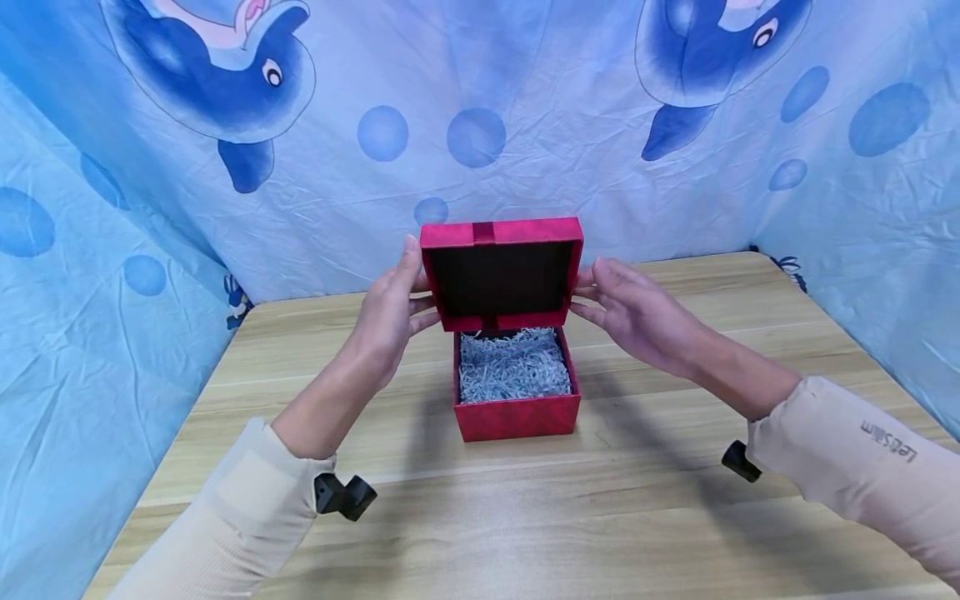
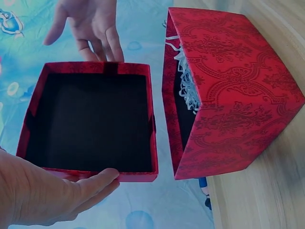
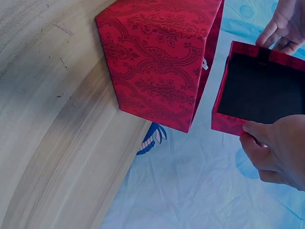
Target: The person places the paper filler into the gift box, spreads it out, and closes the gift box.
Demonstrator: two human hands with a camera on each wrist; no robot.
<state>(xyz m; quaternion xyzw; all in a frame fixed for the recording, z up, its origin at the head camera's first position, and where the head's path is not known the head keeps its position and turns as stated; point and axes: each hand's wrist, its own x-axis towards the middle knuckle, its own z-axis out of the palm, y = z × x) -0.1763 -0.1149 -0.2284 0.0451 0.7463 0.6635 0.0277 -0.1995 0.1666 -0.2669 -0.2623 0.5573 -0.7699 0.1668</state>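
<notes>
A red lid (image 1: 501, 279) with a black inside and a dark ribbon stands tilted, its hollow toward me. My left hand (image 1: 384, 317) holds its left side, and my right hand (image 1: 637, 310) holds its right side. Just below and in front is the open red box (image 1: 519, 418), full of pale shredded paper (image 1: 513, 367). In the left wrist view, fingers of the left hand (image 2: 52, 193) lie along the lid's edge. The right wrist view shows the right hand (image 3: 281, 150) at a lid corner. Dark scrollwork patterns the box (image 3: 157, 62).
A light wooden table (image 1: 510, 517) lies under the box. Behind and at both sides hangs a blue cloth (image 1: 540, 192) printed with dolphins and bubbles. Black camera mounts (image 1: 345, 497) stick out from both sleeves.
</notes>
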